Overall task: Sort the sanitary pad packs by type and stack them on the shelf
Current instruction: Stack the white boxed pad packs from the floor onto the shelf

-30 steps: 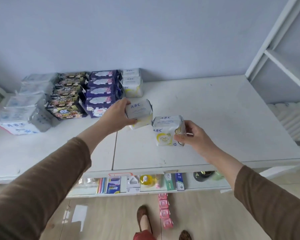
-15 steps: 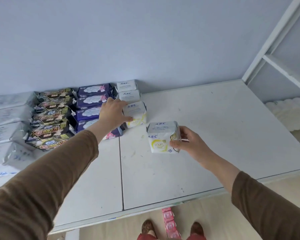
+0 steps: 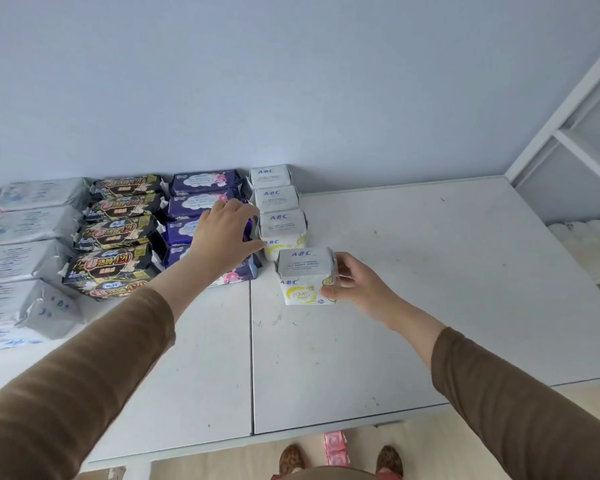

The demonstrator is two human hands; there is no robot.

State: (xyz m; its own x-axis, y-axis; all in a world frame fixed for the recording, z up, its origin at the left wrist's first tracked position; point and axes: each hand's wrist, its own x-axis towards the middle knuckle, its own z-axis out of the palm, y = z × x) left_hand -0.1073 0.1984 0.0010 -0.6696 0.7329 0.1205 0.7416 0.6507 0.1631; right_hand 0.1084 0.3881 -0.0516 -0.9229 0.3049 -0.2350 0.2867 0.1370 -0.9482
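Note:
On the white shelf, four rows of packs run back to the wall: grey packs, black packs, purple packs and small white ABC packs. My left hand lies over the purple row, its fingertips and thumb touching the left side of the front white ABC pack of that row. My right hand grips another white ABC pack with a yellow KMS mark, thumb on its front and fingers on its right side. It stands on the shelf just in front of the white row.
A white shelf frame rises at the right, with a white fluffy thing below it. Pink packs lie on the floor between my feet, under the shelf's front edge. A seam splits the shelf top.
My left hand set its white pack down at the front of the white row and loosened its grip. My right hand brought the KMS pack up behind it. The view tilted down.

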